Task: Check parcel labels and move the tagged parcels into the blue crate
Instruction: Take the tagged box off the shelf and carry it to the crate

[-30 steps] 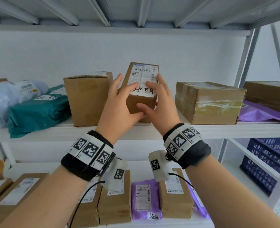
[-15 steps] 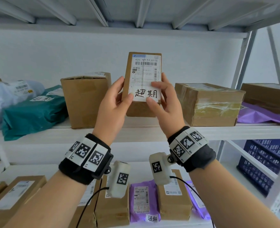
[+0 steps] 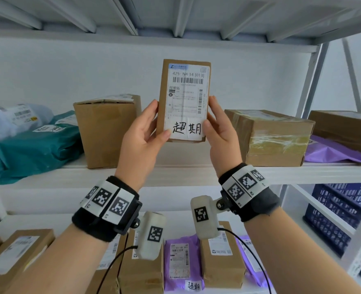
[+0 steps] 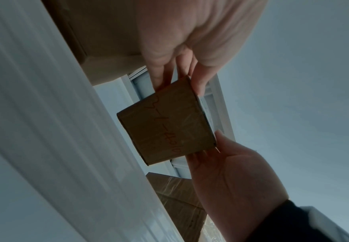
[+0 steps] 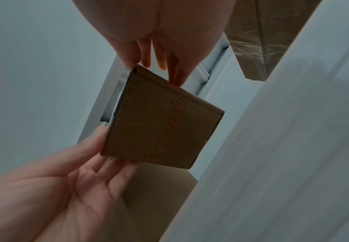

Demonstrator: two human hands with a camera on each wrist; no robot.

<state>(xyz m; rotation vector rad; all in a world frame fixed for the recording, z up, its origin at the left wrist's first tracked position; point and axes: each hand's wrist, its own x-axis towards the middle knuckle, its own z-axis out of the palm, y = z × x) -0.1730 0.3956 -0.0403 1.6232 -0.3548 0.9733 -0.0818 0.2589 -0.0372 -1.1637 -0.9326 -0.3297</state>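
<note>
I am holding a small cardboard parcel [image 3: 184, 100] upright between both hands, lifted clear of the shelf [image 3: 175, 172] and facing me. My left hand [image 3: 140, 136] is gripping its left edge, thumb pressing the front by the handwritten tag [image 3: 186, 128] and the fingers [image 4: 161, 77] lying along the back. My right hand [image 3: 223, 134] is gripping the right edge the same way, thumb beside the tag and its fingers [image 5: 175, 65] reaching behind. The printed shipping label [image 3: 186, 92] is sitting just above my thumbs. From the wrist views the parcel's underside is showing red handwritten marks. Behind my left fingers a taller brown box [image 3: 105, 130] is standing on the shelf, with a green mailer bag [image 3: 37, 149] further left. Behind my right fingers a taped carton [image 3: 275, 136] is resting, then a purple mailer [image 3: 332, 151]. The blue crate [image 3: 336, 215] is sitting well below and to the right of my right hand, on a lower level.
</note>
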